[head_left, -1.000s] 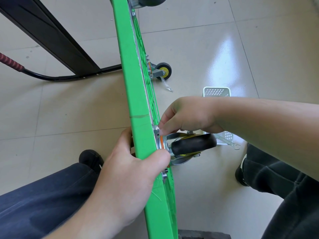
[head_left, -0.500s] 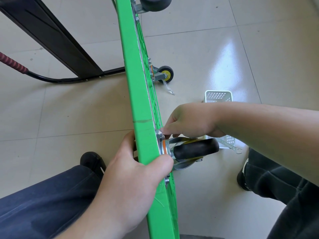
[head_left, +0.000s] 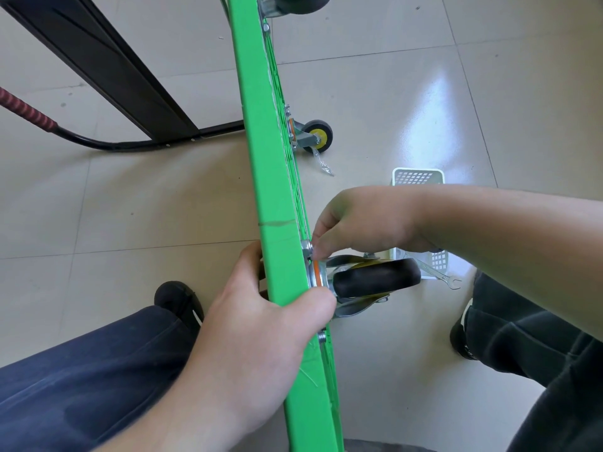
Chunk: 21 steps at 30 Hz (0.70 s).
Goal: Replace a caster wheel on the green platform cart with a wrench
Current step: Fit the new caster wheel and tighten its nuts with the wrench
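The green platform cart point(head_left: 261, 151) stands on edge, its underside facing right. A black caster wheel point(head_left: 375, 278) in a metal fork juts from its mounting plate near the cart's lower part. My left hand point(head_left: 261, 327) grips the cart's edge, thumb against the caster plate. My right hand point(head_left: 362, 223) reaches in from the right and pinches a small fastener at the top of the caster's plate; the fastener itself is mostly hidden by my fingertips. A silver wrench point(head_left: 440, 275) lies on the floor behind the wheel.
A white perforated basket point(head_left: 417, 177) sits on the tiled floor under my right arm. A second caster with a yellow hub point(head_left: 315, 138) and a third at the top point(head_left: 293, 1) stick out from the cart. The cart's black handle point(head_left: 107, 145) lies left. My legs flank the cart.
My right hand's fingertips have shifted slightly down on the caster plate's top fastener. The left hand keeps the same grip on the cart; the view has drifted a little.
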Tool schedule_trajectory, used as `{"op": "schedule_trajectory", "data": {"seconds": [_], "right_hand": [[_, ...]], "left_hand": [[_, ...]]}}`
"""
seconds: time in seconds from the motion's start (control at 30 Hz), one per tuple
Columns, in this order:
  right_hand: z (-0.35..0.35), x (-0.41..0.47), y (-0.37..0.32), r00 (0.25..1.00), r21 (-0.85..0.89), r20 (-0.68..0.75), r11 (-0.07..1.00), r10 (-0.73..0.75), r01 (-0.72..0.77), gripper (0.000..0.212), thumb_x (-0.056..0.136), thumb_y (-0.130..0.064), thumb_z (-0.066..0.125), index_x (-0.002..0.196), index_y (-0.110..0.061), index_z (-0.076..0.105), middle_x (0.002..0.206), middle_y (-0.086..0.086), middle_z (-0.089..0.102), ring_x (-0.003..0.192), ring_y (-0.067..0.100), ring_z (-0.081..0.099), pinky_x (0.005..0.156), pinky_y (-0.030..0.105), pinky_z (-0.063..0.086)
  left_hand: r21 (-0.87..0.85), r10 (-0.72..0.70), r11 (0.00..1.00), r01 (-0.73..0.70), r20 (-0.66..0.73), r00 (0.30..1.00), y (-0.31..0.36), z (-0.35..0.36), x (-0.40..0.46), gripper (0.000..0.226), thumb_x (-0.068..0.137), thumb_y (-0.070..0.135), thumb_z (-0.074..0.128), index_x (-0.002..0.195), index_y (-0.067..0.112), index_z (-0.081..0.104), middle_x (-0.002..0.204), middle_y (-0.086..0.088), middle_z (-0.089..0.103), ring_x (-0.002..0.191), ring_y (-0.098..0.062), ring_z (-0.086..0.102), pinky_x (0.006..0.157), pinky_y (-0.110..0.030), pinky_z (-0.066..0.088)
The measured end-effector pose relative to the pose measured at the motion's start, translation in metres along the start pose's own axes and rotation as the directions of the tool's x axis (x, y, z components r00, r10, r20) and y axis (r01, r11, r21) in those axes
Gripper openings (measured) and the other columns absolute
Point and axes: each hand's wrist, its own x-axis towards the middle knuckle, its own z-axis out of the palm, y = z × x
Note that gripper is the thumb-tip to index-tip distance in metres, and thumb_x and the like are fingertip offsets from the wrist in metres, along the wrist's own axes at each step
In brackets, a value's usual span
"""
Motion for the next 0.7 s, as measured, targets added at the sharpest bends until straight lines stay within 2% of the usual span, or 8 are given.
{"op": "schedule_trajectory", "data": {"seconds": [0.2,0.3,0.4,0.5,0.6,0.7], "right_hand": [[0.0018,0.0013,0.0007,1.0,-0.064,-0.018,0.998,0.024,-0.025,0.032,0.096,-0.046,0.065,0.099,-0.017,0.077,0.104,0.003,0.068,0.085,0.02,0.056,0.07,0.031,0.042],[0.0003,0.0024,0.0002,0.999,-0.007,-0.04,1.0,0.024,-0.025,0.022,0.094,-0.04,0.067,0.099,-0.021,0.076,0.097,-0.005,0.065,0.099,0.021,0.06,0.077,0.031,0.044],[-0.0025,0.0027,0.001,0.999,0.041,-0.019,0.999,0.026,-0.025,0.02,0.088,-0.039,0.075,0.097,-0.022,0.075,0.092,-0.011,0.06,0.095,0.016,0.055,0.082,0.031,0.042],[-0.0008,0.004,0.0028,1.0,0.035,0.008,0.999,0.008,-0.008,0.017,0.085,-0.038,0.08,0.091,-0.023,0.076,0.089,-0.013,0.06,0.095,0.014,0.054,0.076,0.028,0.04],[-0.0015,0.0042,0.0038,1.0,0.036,-0.014,0.999,0.014,-0.013,0.017,0.087,-0.038,0.078,0.092,-0.021,0.077,0.095,-0.01,0.065,0.098,0.015,0.057,0.081,0.03,0.043],[0.0001,0.0038,0.0025,1.0,-0.024,-0.022,1.0,0.013,-0.014,0.025,0.094,-0.044,0.07,0.089,-0.021,0.078,0.096,-0.004,0.065,0.084,0.015,0.055,0.071,0.029,0.043]], "left_hand": [[0.003,-0.001,1.0,0.001,0.006,1.0,-0.0001,-0.0007,-0.0002,0.041,0.069,0.046,0.069,0.109,0.042,0.066,0.096,0.013,0.077,0.091,-0.016,0.074,0.086,-0.053,0.06],[0.005,0.002,1.0,-0.002,0.008,1.0,-0.0003,-0.0013,0.0001,0.041,0.07,0.046,0.07,0.11,0.041,0.066,0.096,0.012,0.077,0.091,-0.016,0.074,0.086,-0.053,0.06],[0.002,0.001,1.0,-0.001,0.009,1.0,-0.0001,-0.0008,-0.0002,0.041,0.069,0.046,0.069,0.11,0.041,0.066,0.096,0.012,0.077,0.091,-0.016,0.074,0.086,-0.053,0.06],[-0.001,-0.001,1.0,0.001,0.012,1.0,0.0009,-0.0007,-0.0005,0.042,0.069,0.046,0.069,0.111,0.043,0.066,0.096,0.012,0.077,0.092,-0.017,0.074,0.086,-0.055,0.06],[0.002,0.001,1.0,-0.001,0.014,1.0,0.0016,-0.0005,-0.0004,0.042,0.069,0.045,0.068,0.111,0.043,0.066,0.095,0.012,0.077,0.091,-0.016,0.074,0.086,-0.054,0.06],[0.011,0.003,1.0,-0.003,0.009,1.0,0.002,-0.0007,-0.0007,0.042,0.068,0.046,0.068,0.11,0.041,0.066,0.096,0.011,0.076,0.09,-0.017,0.074,0.085,-0.054,0.06]]}}
